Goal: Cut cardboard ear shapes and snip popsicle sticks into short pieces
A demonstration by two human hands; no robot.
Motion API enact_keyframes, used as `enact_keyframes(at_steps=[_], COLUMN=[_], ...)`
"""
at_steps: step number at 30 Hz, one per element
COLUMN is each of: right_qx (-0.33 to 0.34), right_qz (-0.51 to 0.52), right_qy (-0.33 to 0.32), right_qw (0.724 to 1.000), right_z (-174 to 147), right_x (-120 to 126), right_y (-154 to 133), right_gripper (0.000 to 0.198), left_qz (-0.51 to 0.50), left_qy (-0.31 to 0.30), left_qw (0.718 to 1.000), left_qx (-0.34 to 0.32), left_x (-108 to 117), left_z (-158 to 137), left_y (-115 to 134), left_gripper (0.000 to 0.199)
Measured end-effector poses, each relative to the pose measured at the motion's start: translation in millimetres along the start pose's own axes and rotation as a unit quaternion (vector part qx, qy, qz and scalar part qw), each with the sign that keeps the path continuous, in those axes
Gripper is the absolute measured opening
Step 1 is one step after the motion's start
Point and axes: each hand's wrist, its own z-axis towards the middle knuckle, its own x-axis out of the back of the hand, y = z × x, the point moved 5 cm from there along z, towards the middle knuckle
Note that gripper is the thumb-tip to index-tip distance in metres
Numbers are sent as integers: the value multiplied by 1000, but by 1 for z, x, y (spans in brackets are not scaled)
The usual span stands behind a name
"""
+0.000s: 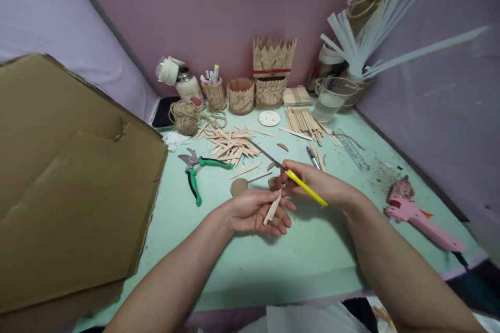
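My left hand (261,210) is turned palm up. Its thumb presses a pale cut wooden stick piece (274,209), which seems split or doubled at its lower end. My right hand (308,179) meets the piece's upper end with its fingertips. Tucked in that same hand is a yellow-handled tool (307,187) with a long, thin metal blade pointing up and left; its exact kind cannot be made out. Just beyond my hands lie a round brown disc (239,186) and a thin stick. A heap of cut stick pieces (232,143) spreads farther back.
Green-handled pruning shears (197,169) lie left, near a large cardboard sheet (78,182). A pink glue gun (424,218) rests right. Behind are twine (186,117), wooden-stick holders (240,95), whole sticks (302,122), a marker (313,157) and a cup of liquid (332,101).
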Motion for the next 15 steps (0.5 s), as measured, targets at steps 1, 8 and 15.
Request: enact_keyframes(at_steps=[1, 8, 15], right_qx=[-1, 12, 36], right_qz=[-1, 0, 54], right_qy=[7, 51, 29], right_qw=[1000, 999, 997], right_z=[0, 3, 0], right_x=[0, 0, 0], right_y=[1, 0, -3], right_gripper=[21, 28, 31], left_qz=[1, 35, 144], left_qy=[4, 45, 154], left_qw=[1000, 996, 972], left_qx=[-7, -73, -108], left_x=[1, -2, -2], left_z=[0, -1, -17], left_y=[1, 8, 19], left_gripper=[36, 36, 31])
